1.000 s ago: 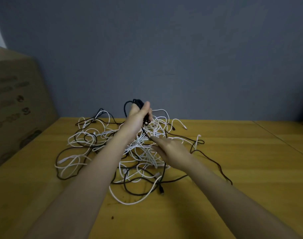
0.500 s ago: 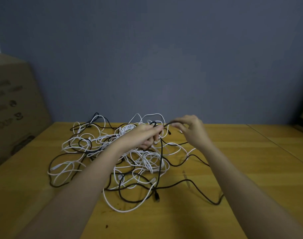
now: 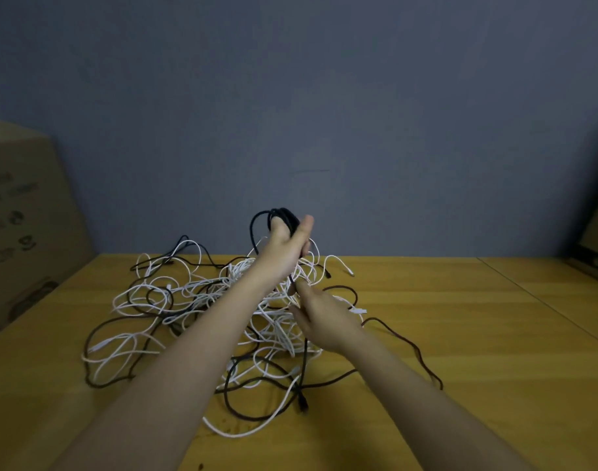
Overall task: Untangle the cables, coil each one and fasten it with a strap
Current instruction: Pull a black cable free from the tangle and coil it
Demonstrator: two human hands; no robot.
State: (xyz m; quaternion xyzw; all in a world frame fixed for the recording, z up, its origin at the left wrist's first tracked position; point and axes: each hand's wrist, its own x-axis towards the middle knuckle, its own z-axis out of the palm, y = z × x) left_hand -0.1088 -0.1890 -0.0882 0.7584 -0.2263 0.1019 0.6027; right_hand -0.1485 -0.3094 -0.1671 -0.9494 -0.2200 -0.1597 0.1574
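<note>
- Holding a small black cable coil (image 3: 284,217) raised above the heap, the left hand (image 3: 285,248) has its fingers curled round the loops and its thumb up at 1 o'clock; the coil stands at 12 o'clock of the hand, against the grey wall (image 3: 325,113)
- From that coil a black strand (image 3: 292,283) runs down at 6 o'clock to the right hand (image 3: 325,317); the right hand's fingers pinch this strand just below the left hand
- Below the right hand the strand drops on toward a black plug (image 3: 303,404) lying on the counter (image 3: 477,334) at 6 o'clock of the heap
- A tangle of white and black cables (image 3: 175,300) spreads over the counter under both forearms, mostly at 9 o'clock of the hands; one black cable (image 3: 413,345) trails off at 4 o'clock
- A cardboard box (image 3: 22,226) stands at the counter's 9 o'clock edge
</note>
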